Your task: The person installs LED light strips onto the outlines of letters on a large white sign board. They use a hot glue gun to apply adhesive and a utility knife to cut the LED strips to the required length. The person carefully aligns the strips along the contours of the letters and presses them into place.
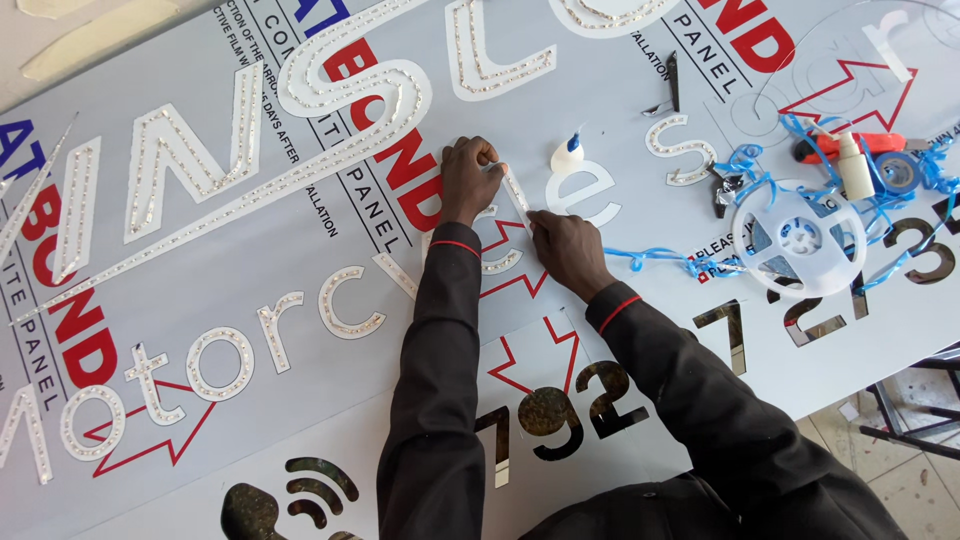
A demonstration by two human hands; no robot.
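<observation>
My left hand (468, 178) and my right hand (568, 250) rest on a large grey sign panel (330, 300) covered with protective film. Between them runs a narrow white letter stroke (516, 196) lined with small LED dots. My left hand pinches its upper end; the fingertips of my right hand press its lower end. Other white cut-out letters (300, 320) with LED dots lie to the left. A plain white round letter (600, 190) lies just right of the hands. Both arms wear dark sleeves with red cuff trim.
A small white glue bottle with a blue tip (567, 155) lies above my right hand. A white reel (798, 240) with blue wire (760, 170), an orange cutter (850, 145), a tape roll (900, 172) and pliers (668, 90) lie at the right. Mirror-finish numerals (550, 415) sit near the panel's front edge.
</observation>
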